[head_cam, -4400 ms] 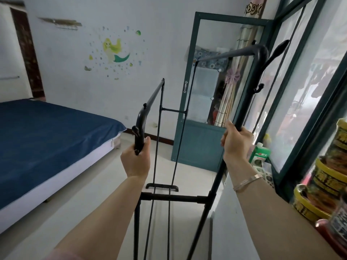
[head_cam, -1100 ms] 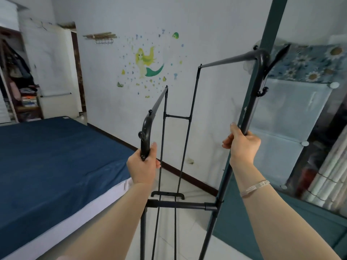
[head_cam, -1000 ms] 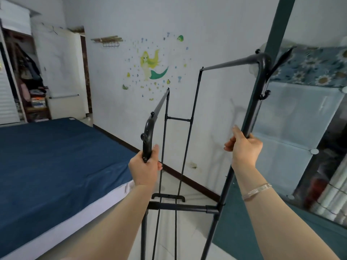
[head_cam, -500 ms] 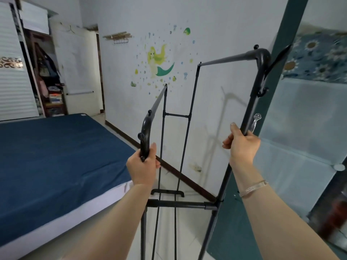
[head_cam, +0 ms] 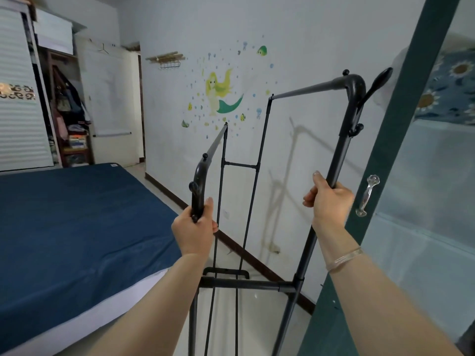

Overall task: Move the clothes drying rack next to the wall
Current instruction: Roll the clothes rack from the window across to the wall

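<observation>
The left hand (head_cam: 193,233) is clamping around the near left upright of the black clothes drying rack (head_cam: 246,283), thumb lying up along the post just under its curved top corner. The right hand (head_cam: 329,201) is wrapping shut around the near right upright, higher up, with a thin bracelet (head_cam: 344,258) sitting on that wrist. Between the two fists the rack's lower crossbar is running level, and beyond them two top rails are reaching away toward the white wall (head_cam: 295,42), which is carrying the rack's shadow. The rack's far end is standing close to that wall; whether it is touching cannot be told. Above and beyond the left fist, a mermaid sticker (head_cam: 221,95) is showing on the wall. Left of the left arm a bed (head_cam: 72,227) with a blue cover is lying. Just right of the right hand a green door frame (head_cam: 380,176) is rising, with a clear handle (head_cam: 367,196) on it.
</observation>
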`<state>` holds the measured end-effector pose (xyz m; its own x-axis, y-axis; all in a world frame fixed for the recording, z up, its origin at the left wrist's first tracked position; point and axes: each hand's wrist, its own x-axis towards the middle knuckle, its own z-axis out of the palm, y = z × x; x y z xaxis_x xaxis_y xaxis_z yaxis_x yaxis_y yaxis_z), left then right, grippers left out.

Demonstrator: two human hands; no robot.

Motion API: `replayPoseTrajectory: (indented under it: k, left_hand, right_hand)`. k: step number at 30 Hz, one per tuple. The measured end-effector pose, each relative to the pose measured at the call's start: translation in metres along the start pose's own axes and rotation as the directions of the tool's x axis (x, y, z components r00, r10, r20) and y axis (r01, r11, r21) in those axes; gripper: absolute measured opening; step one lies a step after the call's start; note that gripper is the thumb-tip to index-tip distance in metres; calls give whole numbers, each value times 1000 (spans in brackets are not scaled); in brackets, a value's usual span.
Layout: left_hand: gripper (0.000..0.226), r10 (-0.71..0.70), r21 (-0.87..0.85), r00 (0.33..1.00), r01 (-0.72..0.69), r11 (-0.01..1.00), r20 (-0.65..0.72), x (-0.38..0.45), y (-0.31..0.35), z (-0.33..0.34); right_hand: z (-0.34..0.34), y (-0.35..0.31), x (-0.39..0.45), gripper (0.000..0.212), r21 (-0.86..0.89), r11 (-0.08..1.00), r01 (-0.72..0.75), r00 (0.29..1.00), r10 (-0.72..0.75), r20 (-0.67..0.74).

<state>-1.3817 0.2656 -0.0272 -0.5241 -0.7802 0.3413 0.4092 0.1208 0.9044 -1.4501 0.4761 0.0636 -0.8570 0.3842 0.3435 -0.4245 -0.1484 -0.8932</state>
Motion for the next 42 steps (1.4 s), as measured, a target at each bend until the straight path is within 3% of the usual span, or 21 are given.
replayPoseTrajectory:
  k: [18, 42]
  left_hand:
    - [35, 21, 4, 999, -20, 1000, -25, 96, -55, 48]
    - [38, 99, 114, 969, -74, 991, -228, 158, -119, 186]
  right_hand:
    - [87, 68, 84, 34, 12, 1000, 9, 1000, -10, 29]
    - [147, 159, 262, 39, 92, 995, -24, 964, -1, 264]
